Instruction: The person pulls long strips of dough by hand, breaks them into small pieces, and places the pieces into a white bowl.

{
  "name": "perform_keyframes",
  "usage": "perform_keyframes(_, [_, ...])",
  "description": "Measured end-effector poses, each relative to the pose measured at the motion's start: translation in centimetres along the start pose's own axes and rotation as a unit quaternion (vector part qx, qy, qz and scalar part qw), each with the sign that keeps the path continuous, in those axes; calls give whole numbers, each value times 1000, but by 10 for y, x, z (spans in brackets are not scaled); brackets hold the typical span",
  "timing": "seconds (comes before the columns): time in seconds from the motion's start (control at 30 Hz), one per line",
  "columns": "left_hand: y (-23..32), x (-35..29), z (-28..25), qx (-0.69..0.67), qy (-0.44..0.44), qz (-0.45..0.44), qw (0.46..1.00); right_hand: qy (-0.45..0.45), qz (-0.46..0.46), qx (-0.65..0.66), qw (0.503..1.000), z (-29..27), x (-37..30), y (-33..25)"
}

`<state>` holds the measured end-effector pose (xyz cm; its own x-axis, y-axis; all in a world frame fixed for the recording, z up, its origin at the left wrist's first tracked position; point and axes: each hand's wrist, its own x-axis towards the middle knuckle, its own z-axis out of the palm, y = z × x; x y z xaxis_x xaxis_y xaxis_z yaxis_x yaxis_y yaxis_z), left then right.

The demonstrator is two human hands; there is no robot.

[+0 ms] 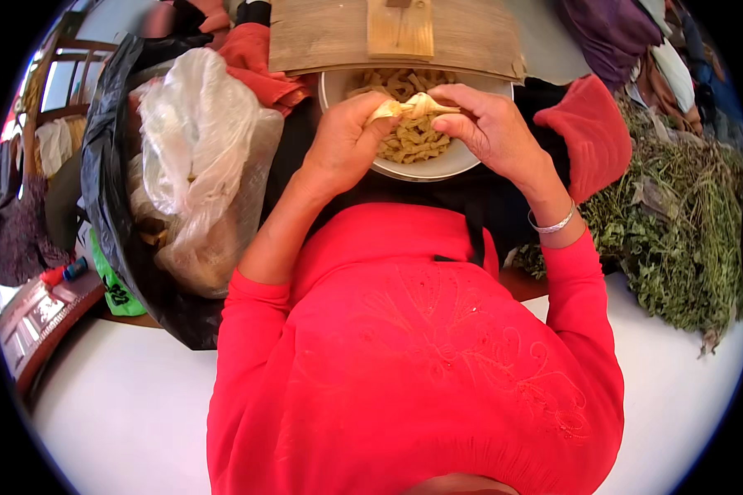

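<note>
Both of my hands meet over a white bowl [427,175], pinching a pale yellow, soft-looking twisted piece [421,105] between them. My left hand [344,142] is closed on its left end, thumb and fingers together. The right end is gripped by the thumb and fingers of my right hand [504,136]. Exactly what the piece is, I cannot tell. Below it, several yellowish-brown curled strips [414,142] fill the bowl, partly hidden by my fingers.
A wooden board [318,37] covers the bowl's far side. To the left, a clear plastic bag [202,124] sits inside a black bag [107,132]. Dried leafy stalks [677,219] are heaped at right, past a red cloth [590,136]. Purple fabric [609,37] lies far right.
</note>
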<state>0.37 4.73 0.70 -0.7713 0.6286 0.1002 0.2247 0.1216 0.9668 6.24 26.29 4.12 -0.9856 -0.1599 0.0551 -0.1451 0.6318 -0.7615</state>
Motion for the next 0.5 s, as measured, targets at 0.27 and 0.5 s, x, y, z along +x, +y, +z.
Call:
perform_keyframes(0.27, [-12, 5, 6, -155, -36, -103, 982, 26, -79, -32, 996, 5, -9, 18])
perform_keyframes(0.5, [-30, 2, 10, -41, -64, -24, 997, 22, 62, 146, 987, 6, -16, 33])
